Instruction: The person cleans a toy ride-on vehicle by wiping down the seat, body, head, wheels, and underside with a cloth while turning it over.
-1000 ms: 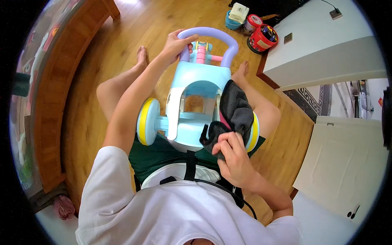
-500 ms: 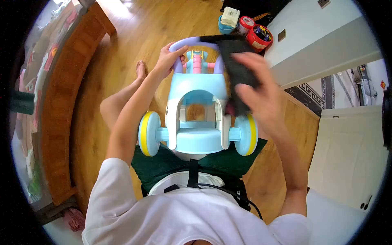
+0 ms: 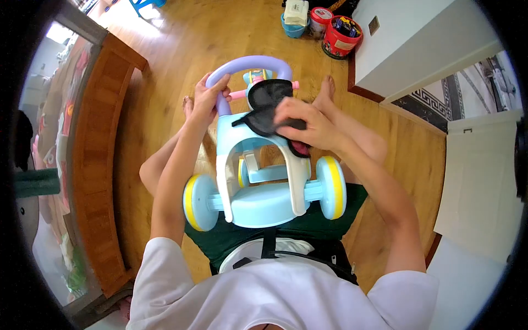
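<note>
A light blue and white toy walker (image 3: 261,206) with yellow-rimmed wheels stands between my legs. Its purple handle (image 3: 247,64) arches at the far end, and my left hand (image 3: 208,98) is wrapped round the handle's left side. Black cloth (image 3: 263,118) with a bit of pink on its underside lies over the walker's top, just below the handle. My right hand (image 3: 308,124) grips this cloth at its right part, fingers bent and slightly blurred.
Red tub (image 3: 340,41) and a light blue bucket (image 3: 294,27) with a white packet stand on the wooden floor at the back right. A wooden bed frame (image 3: 99,165) runs along the left. A white door (image 3: 476,187) is at the right.
The black cloth has gone from the walker's right side, through a raised sweep, onto its top below the handle. My right hand has moved with it. The walker now tilts slightly.
</note>
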{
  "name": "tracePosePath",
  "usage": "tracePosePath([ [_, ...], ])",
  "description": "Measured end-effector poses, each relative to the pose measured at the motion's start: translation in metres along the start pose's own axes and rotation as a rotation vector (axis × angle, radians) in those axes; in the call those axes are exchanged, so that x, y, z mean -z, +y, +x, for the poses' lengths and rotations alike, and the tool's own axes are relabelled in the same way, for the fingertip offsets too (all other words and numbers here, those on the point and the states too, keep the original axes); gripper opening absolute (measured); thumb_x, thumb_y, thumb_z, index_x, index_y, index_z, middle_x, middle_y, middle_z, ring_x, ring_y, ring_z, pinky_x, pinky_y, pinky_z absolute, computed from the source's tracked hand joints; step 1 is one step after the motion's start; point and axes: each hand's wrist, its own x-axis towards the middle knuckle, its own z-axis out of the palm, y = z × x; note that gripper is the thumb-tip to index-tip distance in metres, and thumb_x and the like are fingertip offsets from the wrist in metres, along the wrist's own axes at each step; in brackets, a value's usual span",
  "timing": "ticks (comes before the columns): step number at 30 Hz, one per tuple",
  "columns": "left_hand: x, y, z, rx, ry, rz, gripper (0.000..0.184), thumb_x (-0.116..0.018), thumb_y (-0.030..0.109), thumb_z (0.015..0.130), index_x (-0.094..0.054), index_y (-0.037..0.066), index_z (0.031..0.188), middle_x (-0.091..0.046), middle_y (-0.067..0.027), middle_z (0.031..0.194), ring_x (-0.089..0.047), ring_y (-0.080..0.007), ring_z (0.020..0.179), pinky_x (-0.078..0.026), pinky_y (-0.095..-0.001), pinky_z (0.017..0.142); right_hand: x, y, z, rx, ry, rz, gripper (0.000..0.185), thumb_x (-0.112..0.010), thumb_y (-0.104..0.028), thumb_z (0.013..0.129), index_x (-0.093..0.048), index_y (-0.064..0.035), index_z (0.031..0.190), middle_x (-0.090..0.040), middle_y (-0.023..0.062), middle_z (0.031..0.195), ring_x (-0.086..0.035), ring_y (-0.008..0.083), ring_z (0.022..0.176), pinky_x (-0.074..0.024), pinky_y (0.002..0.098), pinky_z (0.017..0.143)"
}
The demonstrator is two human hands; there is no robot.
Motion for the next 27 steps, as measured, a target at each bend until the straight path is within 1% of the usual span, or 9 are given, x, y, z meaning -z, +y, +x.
tracePosePath([
  [5,0.009,0.005,-0.003,-0.011,0.033,0.019,0.021,-0.071,0.011,0.088,-0.055,0.003,0.1,-0.052,-0.002,0.075,-0.051,-0.0093,0.058,-0.045,-0.0243,0.049,0.001,0.015,-0.073,-0.328,-0.115,0.596,0.016,-0.066,-0.014,0.088,-0.067,0.0006,0.096,-0.055,0.0046,0.099,-0.053,0.0162,0.095,-0.0403,0.0278,0.085],
  [8,0.011,0.005,-0.003,-0.027,0.036,-0.008,0.02,-0.07,0.01,0.089,-0.055,0.003,0.1,-0.051,-0.0015,0.073,-0.049,-0.0088,0.057,-0.045,-0.0241,0.048,0.002,0.033,-0.091,-0.47,-0.179,0.695,0.021,-0.062,-0.018,0.092,-0.069,0.0019,0.094,-0.056,0.0054,0.103,-0.053,0.0175,0.096,-0.0394,0.0275,0.088],
  [12,0.019,0.005,0.001,-0.015,0.018,0.044,0.019,-0.069,0.011,0.09,-0.055,0.004,0.101,-0.049,-0.0006,0.071,-0.048,-0.0086,0.056,-0.044,-0.0237,0.047,-0.008,-0.005,-0.106,-1.244,0.183,0.905,0.037,-0.064,-0.032,0.092,-0.065,-0.0024,0.116,-0.064,0.0076,0.113,-0.058,0.0174,0.107,-0.0465,0.0325,0.091],
  [13,0.023,0.004,0.002,-0.019,0.015,0.052,0.019,-0.068,0.012,0.091,-0.055,0.004,0.102,-0.048,-0.0005,0.071,-0.047,-0.0085,0.057,-0.044,-0.0235,0.048,-0.033,0.042,-0.139,-1.04,0.137,1.116,0.052,-0.067,-0.039,0.088,-0.057,-0.0054,0.127,-0.063,0.0092,0.116,-0.058,0.0179,0.107,-0.0486,0.0352,0.089],
  [16,0.025,0.004,0.002,-0.031,0.003,0.073,0.019,-0.067,0.013,0.092,-0.055,0.003,0.103,-0.047,-0.0005,0.071,-0.046,-0.0084,0.057,-0.044,-0.0235,0.048,-0.071,0.036,-0.173,-1.049,0.249,1.5,0.05,-0.064,-0.038,0.09,-0.056,-0.0053,0.127,-0.062,0.0106,0.117,-0.06,0.0205,0.104,-0.049,0.0366,0.09],
  [19,0.028,0.003,0.003,-0.029,0.006,0.083,0.019,-0.067,0.013,0.092,-0.055,0.003,0.103,-0.046,-0.0004,0.071,-0.046,-0.0084,0.058,-0.045,-0.0239,0.049,-0.102,0.01,-0.199,-1.098,0.523,1.702,0.039,-0.057,-0.03,0.095,-0.057,-0.0051,0.126,-0.064,0.0108,0.116,-0.062,0.0231,0.103,-0.0494,0.0374,0.093],
  [22,0.031,0.002,0.003,-0.011,0.008,0.069,0.019,-0.066,0.014,0.093,-0.054,0.004,0.103,-0.046,-0.0002,0.071,-0.046,-0.0083,0.058,-0.044,-0.0244,0.05,-0.12,-0.019,-0.215,-0.942,0.697,2.059,0.037,-0.052,-0.027,0.097,-0.056,-0.0053,0.127,-0.063,0.011,0.12,-0.061,0.025,0.109,-0.0474,0.04,0.099],
  [26,0.031,0.005,0.003,-0.008,0.019,0.074,0.018,-0.065,0.013,0.094,-0.052,0.004,0.102,-0.045,-0.0002,0.071,-0.045,-0.009,0.059,-0.044,-0.0251,0.052,-0.127,-0.062,-0.208,-0.893,0.798,1.802,0.042,-0.053,-0.029,0.097,-0.051,-0.0028,0.13,-0.061,0.0134,0.125,-0.06,0.025,0.113,-0.0464,0.0415,0.101],
  [27,0.034,0.003,0.003,0.001,0.022,0.076,0.018,-0.065,0.014,0.094,-0.052,0.004,0.102,-0.045,-0.0002,0.071,-0.045,-0.0093,0.059,-0.044,-0.0253,0.052,-0.115,-0.077,-0.199,-0.896,0.8,1.882,0.044,-0.053,-0.023,0.097,-0.046,-0.0026,0.135,-0.061,0.0124,0.126,-0.059,0.0259,0.115,-0.0438,0.0406,0.104],
])
